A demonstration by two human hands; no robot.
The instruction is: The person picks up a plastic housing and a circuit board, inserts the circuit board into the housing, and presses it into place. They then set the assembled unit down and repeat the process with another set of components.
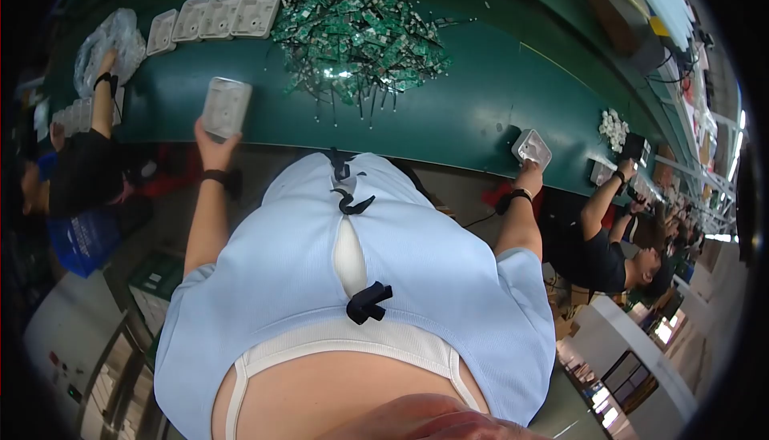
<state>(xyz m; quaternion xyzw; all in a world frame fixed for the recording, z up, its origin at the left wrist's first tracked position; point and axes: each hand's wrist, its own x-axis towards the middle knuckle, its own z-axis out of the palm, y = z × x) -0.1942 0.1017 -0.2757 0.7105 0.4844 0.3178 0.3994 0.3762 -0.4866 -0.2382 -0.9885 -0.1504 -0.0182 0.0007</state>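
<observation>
My left hand (214,148) is closed on the near end of a white rectangular plastic housing (227,105), held up over the table's near edge. On the right, my right hand (528,176) grips a second white plastic housing (533,145), tilted, with its hollow inside showing, at the table edge. The two housings are far apart. Beyond them, in the middle of the table, lies a large heap of green circuit boards (360,40) with dark wires trailing from its near side.
Several white housings (220,16) stand in a row at the back left of the green table (456,112), beside a clear plastic bag (120,36). A co-worker's arm (102,104) reaches in there. Another co-worker (605,248) sits at right, near a pile of small white parts (613,129).
</observation>
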